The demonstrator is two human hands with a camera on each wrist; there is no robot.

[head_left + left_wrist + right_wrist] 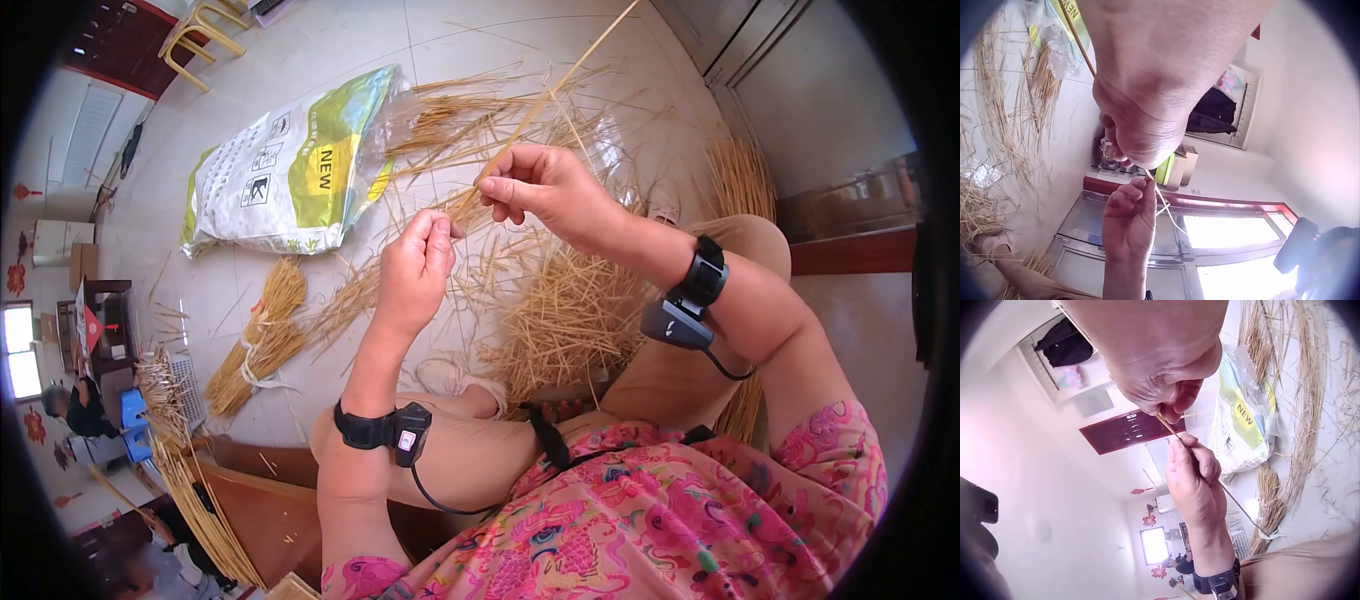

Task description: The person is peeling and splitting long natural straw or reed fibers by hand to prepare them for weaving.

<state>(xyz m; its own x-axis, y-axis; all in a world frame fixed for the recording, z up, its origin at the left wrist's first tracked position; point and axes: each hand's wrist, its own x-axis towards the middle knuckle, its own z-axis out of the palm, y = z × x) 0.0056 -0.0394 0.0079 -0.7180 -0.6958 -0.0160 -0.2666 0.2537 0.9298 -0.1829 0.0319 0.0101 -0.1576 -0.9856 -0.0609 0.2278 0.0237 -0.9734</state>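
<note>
1. Straw [546, 100], slender: held aloft, above floor [325, 50].
2. Left hand [412, 268]: fingers pinching the straw.
3. Right hand [545, 192]: fingers pinching it, near the left.
4. Hazard: probably brittle; sharp bending could snap it.

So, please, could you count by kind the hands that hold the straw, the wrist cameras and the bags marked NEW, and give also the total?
Hands (left hand, right hand): 2
Wrist cameras: 2
Bags marked NEW: 1
Total: 5
The held straw is too fine to count surely.
</note>
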